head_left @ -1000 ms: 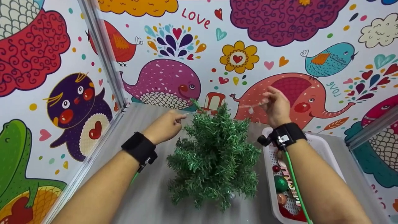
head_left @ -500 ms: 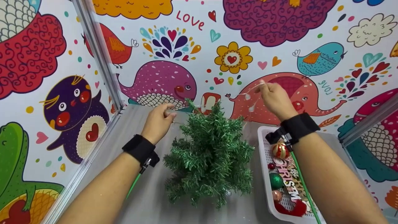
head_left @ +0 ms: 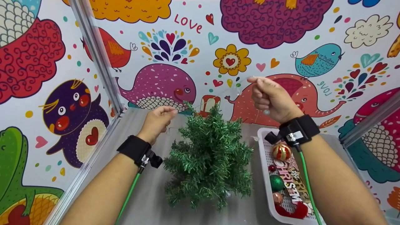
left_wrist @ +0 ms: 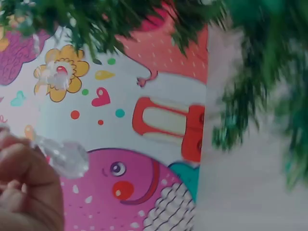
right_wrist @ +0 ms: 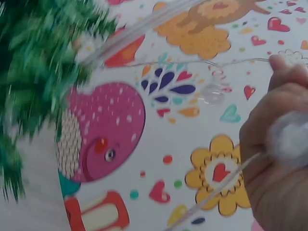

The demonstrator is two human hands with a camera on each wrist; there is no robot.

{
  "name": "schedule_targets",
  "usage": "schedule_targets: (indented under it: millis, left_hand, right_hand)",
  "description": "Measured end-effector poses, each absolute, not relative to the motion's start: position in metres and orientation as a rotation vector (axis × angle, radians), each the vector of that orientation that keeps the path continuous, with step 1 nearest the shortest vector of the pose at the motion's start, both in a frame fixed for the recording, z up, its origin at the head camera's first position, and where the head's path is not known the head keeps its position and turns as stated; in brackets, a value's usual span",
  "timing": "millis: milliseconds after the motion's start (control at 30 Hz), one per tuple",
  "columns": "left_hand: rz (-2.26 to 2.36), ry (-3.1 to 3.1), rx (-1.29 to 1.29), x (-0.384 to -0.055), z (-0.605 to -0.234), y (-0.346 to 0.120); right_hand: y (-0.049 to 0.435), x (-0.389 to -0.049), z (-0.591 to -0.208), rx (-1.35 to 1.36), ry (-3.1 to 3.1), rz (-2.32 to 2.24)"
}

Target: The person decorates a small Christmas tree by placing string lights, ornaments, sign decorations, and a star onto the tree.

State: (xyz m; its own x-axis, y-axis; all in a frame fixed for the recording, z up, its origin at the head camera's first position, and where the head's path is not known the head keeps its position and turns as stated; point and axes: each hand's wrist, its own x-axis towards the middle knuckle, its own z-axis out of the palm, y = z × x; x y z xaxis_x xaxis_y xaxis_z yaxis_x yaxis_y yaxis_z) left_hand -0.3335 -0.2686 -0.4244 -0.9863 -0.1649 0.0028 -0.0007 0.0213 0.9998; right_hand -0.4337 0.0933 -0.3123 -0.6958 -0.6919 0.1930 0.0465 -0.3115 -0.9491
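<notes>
A small green artificial Christmas tree [head_left: 209, 159] stands upright between my hands. My left hand [head_left: 157, 123] is just left of its top, thumb and fingers pinching a string of lights; a clear bulb [left_wrist: 72, 161] hangs beside those fingers in the left wrist view. Raised to the right of the treetop, my right hand [head_left: 272, 98] pinches the light string's thin wire [right_wrist: 183, 62] between thumb and forefinger. Another clear bulb [right_wrist: 291, 139], blurred, lies against that hand. The wire spans behind the treetop. It is faint in the head view, and part of it is hidden by branches.
At right, a white plastic basket [head_left: 265, 178] holds a striped ball [head_left: 282, 152], a green ball [head_left: 276, 183], Christmas letters [head_left: 289, 184] and a red fuzzy piece [head_left: 292, 211]. Patterned walls [head_left: 200, 47] close off the grey table [head_left: 143, 193] at the back and sides.
My right hand has lifted slightly and its fingers have curled in more, raising the wire. My left thumb and fingers have come together after being apart. The head view has shifted a little.
</notes>
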Motion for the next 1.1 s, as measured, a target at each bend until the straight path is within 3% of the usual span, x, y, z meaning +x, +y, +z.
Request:
schedule_targets:
  millis: [133,467,733,933,1100]
  left_hand:
    - [-2.015,-2.181,0.141,-0.335,-0.422,-0.264]
    - [-2.361,-1.496,0.009,-0.326,-0.403,-0.256]
    - [-2.578,-1.091,-0.242,-0.309,-0.396,-0.251]
    - [-2.647,-0.917,-0.387,-0.302,-0.403,-0.249]
    - [-2.648,-0.887,-0.569,-0.297,-0.410,-0.252]
  right_hand:
    - [0.085,-0.422,-0.303,-0.873,1.286,-2.112]
    - [0.071,-0.389,-0.281,-1.217,1.167,-1.969]
    - [0.076,-0.336,-0.261,-1.605,1.591,-1.655]
    - [0.067,-0.295,-0.271,-1.977,1.584,-1.331]
    - [0.066,-0.268,-0.292,-2.111,1.519,-1.143]
